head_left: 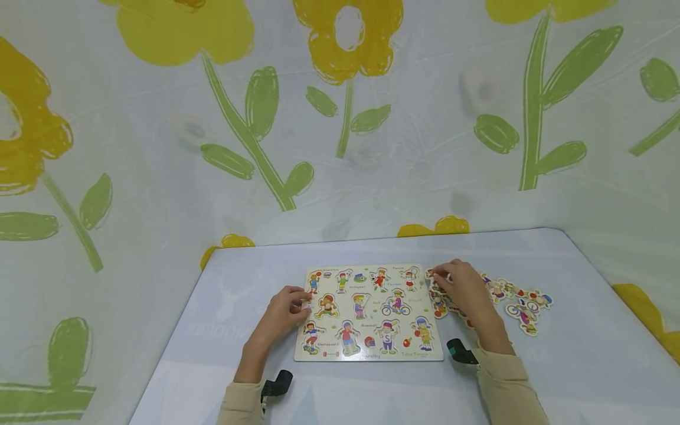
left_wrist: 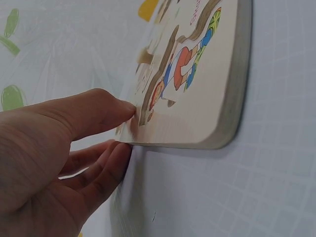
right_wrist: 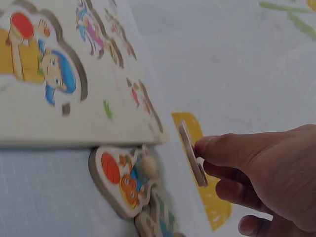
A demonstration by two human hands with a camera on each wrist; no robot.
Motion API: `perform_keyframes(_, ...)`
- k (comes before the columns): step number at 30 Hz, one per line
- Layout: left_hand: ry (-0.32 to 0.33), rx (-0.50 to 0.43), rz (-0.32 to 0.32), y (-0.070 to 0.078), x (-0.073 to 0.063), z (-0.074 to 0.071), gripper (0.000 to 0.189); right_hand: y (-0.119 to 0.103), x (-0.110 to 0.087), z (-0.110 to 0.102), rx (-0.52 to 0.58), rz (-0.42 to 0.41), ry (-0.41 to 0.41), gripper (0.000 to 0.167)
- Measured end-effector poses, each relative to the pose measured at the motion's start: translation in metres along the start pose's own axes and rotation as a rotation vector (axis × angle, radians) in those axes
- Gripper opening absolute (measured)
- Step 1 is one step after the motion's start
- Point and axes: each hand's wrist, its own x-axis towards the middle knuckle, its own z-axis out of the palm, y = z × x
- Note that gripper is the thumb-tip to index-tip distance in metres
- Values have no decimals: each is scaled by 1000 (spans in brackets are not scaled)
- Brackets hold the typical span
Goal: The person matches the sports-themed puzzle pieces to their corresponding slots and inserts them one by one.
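A flat wooden puzzle board [head_left: 345, 308] with cut-out recesses showing sporty children lies on the table. My left hand [head_left: 281, 313] grips its left edge; in the left wrist view the thumb [left_wrist: 106, 111] is on the face and the other fingers are at the edge. Just off the board's right side, my right hand [head_left: 463, 289] pinches a thin wooden puzzle piece [right_wrist: 191, 153], seen edge-on in the right wrist view, its picture hidden. Below it in that view lies a knobbed piece [right_wrist: 116, 173] with a red ball, beside the board.
Several loose puzzle pieces [head_left: 526, 319] lie in a cluster right of the board, partly covered by the right hand. The table [head_left: 361, 395] is pale, and a flower-printed curtain [head_left: 414, 147] hangs behind it and along the sides.
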Motion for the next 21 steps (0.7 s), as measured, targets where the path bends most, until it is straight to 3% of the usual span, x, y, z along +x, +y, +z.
perform_keyframes(11, 2, -5, 4, 0, 0, -1, 29, -33, 2, 7, 9, -63, -104, 17)
perform_keyframes(16, 3, -8, 7, 0, 0, 0, 29, -47, 0, 15, 10, -132, -139, 12)
perform_keyframes(21, 3, 7, 6, 1, -1, 0, 28, -60, -2, 21, -33, -165, -152, 12)
